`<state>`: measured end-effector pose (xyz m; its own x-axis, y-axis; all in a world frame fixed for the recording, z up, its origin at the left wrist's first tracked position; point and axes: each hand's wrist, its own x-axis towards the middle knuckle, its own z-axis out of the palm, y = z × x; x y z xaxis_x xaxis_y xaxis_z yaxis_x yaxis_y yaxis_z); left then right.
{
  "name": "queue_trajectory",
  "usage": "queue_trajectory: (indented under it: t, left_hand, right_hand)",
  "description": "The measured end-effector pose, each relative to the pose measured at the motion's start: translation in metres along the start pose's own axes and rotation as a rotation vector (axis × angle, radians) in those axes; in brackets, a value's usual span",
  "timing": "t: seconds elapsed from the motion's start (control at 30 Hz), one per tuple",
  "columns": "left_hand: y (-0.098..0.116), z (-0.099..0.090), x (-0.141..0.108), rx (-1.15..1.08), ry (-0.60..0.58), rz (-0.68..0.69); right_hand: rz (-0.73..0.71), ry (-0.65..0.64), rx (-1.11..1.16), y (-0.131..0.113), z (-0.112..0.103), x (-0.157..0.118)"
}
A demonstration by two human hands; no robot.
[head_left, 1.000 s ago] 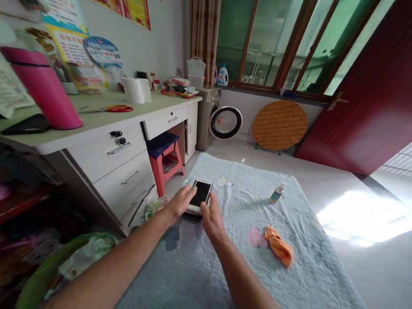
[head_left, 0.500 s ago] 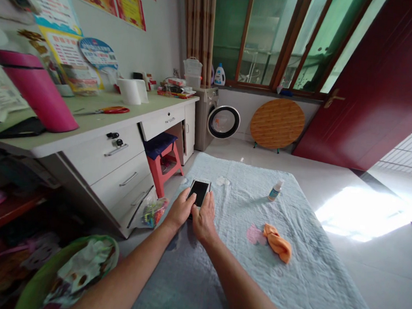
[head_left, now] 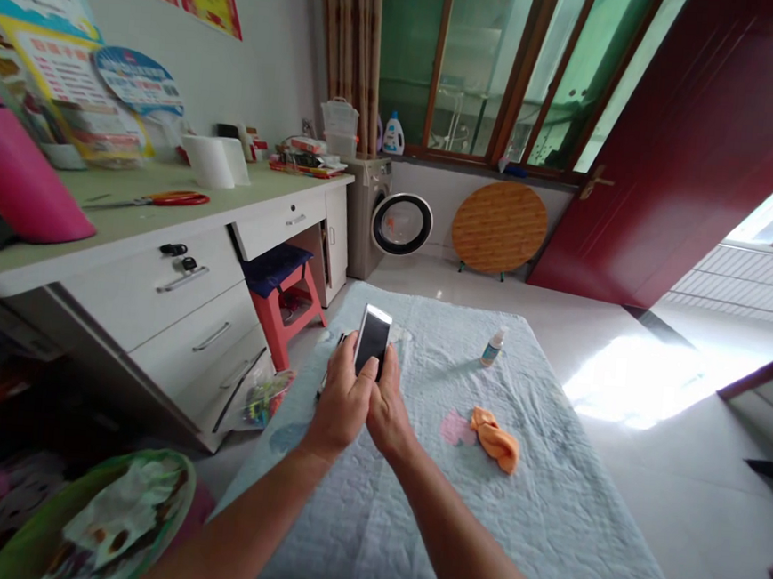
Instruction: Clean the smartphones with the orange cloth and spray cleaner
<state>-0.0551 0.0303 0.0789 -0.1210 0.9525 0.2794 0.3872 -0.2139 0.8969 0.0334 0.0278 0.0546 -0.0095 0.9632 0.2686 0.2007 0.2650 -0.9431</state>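
A white phone with a dark screen (head_left: 373, 335) is held upright-tilted between both hands above the bed-like surface with a light blue quilted cover (head_left: 423, 506). My left hand (head_left: 341, 397) wraps its left side, the thumb over the lower screen. My right hand (head_left: 389, 406) grips the right side and lower edge. Behind my left hand a dark-edged object shows partly on the cover; I cannot make out what it is. To the right stand a small spray bottle with a blue label (head_left: 493, 347) and, nearer, a crumpled orange cloth (head_left: 496, 441).
A desk (head_left: 232, 210) on the left bears a pink bottle (head_left: 25, 167), red-handled scissors (head_left: 172, 199) and a paper roll (head_left: 207, 161). Below are a red stool (head_left: 291, 313) and a green basket (head_left: 187, 488). A washing machine (head_left: 365, 225) stands behind with its door open.
Both hands have raised the phone and tilted it more upright. A dark-edged object now shows left of them on the cover. The view has turned, shifting the room leftward.
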Motion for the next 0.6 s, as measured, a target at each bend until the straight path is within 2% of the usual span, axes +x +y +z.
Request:
queue_trajectory:
  t: [0.1, 0.2, 0.33, 0.4, 0.5, 0.6]
  left_hand:
    - [0.021, 0.019, -0.008, -0.098, -0.056, 0.014]
    - [0.025, 0.037, -0.011, -0.222, -0.111, -0.033]
    - [0.012, 0.063, -0.015, -0.364, -0.188, -0.167]
    - [0.004, 0.078, -0.019, -0.369, -0.225, -0.214]
    - [-0.006, 0.097, -0.023, -0.321, -0.317, -0.229]
    - [-0.014, 0.108, -0.024, -0.216, -0.382, -0.202]
  right_hand:
    - [0.008, -0.033, 0.166, -0.011, -0.022, -0.005]
    - [0.009, 0.011, 0.213, -0.011, -0.044, -0.014]
    - [0.044, 0.060, 0.128, 0.009, -0.076, -0.026]
    - [0.106, 0.064, 0.080, 0.023, -0.090, -0.029]
    - [0.234, 0.132, 0.054, 0.044, -0.105, -0.031]
    - [0.309, 0.180, 0.068, 0.061, -0.112, -0.031]
